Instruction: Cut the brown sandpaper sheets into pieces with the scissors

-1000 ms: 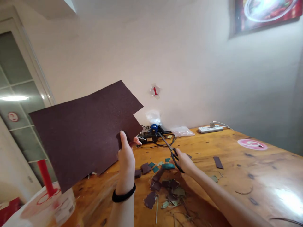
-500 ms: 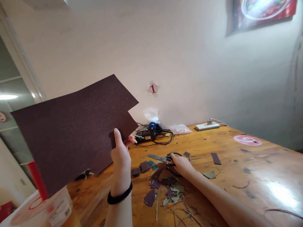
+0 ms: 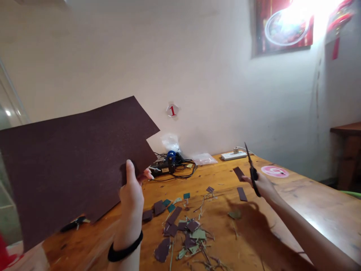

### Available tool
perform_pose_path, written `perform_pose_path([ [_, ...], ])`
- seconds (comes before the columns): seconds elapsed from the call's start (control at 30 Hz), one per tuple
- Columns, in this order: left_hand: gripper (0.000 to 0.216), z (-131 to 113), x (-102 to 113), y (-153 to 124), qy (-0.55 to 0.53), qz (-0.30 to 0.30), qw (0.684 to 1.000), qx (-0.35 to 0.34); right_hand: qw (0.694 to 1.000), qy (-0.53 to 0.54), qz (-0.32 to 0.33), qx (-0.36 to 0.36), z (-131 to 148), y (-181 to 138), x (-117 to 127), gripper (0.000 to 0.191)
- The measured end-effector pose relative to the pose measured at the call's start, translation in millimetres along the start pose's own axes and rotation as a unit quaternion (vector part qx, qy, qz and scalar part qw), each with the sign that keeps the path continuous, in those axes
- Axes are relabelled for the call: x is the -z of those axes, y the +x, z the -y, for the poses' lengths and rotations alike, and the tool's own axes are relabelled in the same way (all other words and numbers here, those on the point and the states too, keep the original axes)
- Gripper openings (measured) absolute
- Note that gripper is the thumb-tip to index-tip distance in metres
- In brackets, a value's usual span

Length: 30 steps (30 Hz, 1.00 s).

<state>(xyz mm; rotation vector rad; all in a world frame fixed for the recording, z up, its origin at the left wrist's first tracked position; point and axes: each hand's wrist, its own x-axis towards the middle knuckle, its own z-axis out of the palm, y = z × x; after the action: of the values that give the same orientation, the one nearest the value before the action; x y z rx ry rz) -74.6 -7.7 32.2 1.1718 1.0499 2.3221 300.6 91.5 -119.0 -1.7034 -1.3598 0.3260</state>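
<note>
Sheet: a large dark brown sheet point(image 3: 70, 162) is held up on the left, above the wooden table point(image 3: 310, 210), one corner notched
Left hand: the left hand point(image 3: 131, 192) grips the sheet's lower right edge, thumb in front and fingers behind; a black wristband point(image 3: 124, 252) circles the wrist
Right hand: the right hand point(image 3: 262, 186) is closed round black scissors point(image 3: 252, 169), blades pointing up; half a second ago it lay with them on the table by the scraps, and it has now lifted away to the right
Small piece: a brown offcut point(image 3: 238, 173) shows at its fingertips; whether it is pinched cannot be told
Table: a scrap pile point(image 3: 183, 229) lies between the arms; a brown strip point(image 3: 241, 194) lies near the right hand; a power strip point(image 3: 234, 154) sits by the wall
</note>
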Motion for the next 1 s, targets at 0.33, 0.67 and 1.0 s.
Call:
perform_pose_path([
  [0.33,0.04,12,-5,-10,0.084,0.021,0.996,0.014,0.992,-0.042,0.1,-0.058,-26,-13,-27,0.014],
  [0.67,0.03,6,-8,-10,0.005,0.004,1.0,0.012,0.972,-0.099,0.2,-0.079,-31,-12,-29,0.023],
  [1.0,0.036,6,-8,-9,0.005,0.026,1.0,0.0,0.992,-0.07,0.097,-0.044,-44,-4,-28,0.025],
])
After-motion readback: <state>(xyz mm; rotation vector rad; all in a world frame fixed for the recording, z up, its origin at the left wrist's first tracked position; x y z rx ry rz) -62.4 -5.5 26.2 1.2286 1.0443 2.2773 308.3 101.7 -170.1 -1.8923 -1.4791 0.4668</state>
